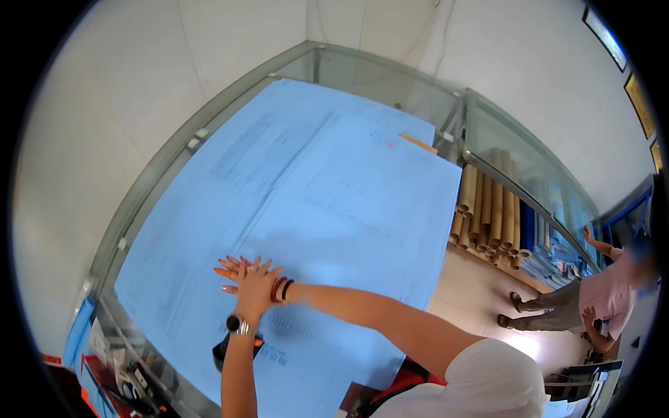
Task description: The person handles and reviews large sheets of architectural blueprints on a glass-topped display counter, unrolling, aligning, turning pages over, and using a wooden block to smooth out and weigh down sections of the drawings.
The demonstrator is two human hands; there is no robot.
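My left hand [256,292], with a watch at its wrist, comes up from the lower edge. My right hand [235,273], with dark and reddish bands at its wrist, reaches in from the right. The two hands cross and overlap on a large blue printed sheet [362,202], fingers spread flat; neither holds anything I can see. Part of each palm is hidden by the overlap. The sheet looks like a technical drawing and lies over another blue sheet [230,153]. A black and orange object [221,352] is partly covered by my left forearm.
The sheets lie on a glass-topped table with a metal frame [157,157]. Brown cardboard tubes [496,202] are stacked under a glass top at right. Another person [605,296] stands beyond them. Cables and a blue roll [78,331] sit at lower left.
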